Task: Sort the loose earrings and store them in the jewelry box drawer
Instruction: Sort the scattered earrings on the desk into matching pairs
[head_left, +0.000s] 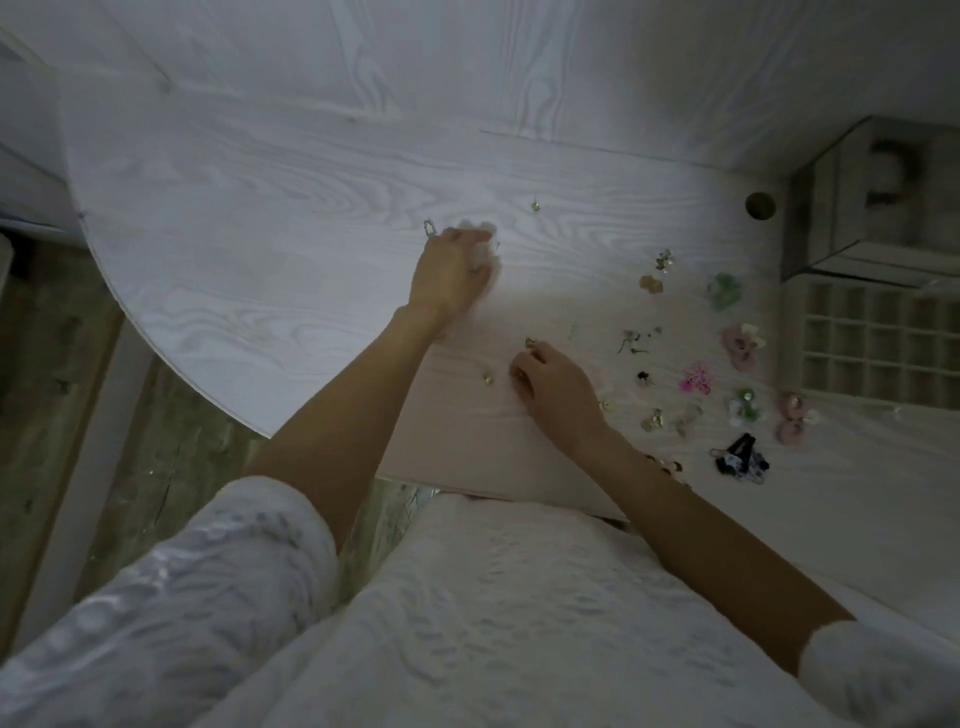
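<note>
Loose earrings lie scattered over the white table (311, 171). My left hand (452, 270) reaches far forward and curls round a white fluffy earring (480, 228); a small hoop earring (429, 227) lies just left of it. My right hand (553, 389) rests nearer me, its fingertips pinching a small gold earring (531, 343). Another small earring (487, 378) lies left of that hand. Flower-shaped earrings in green (724, 291), pink (737, 345) and magenta (696, 378) sit at the right. The jewelry box (852, 208) stands at far right with its gridded drawer (878, 343) pulled out.
A lone small earring (535, 206) lies further back. A round hole (760, 206) is cut in the tabletop beside the box. A black hair clip (740, 457) lies near the front right. The table's curved edge drops to the floor at left.
</note>
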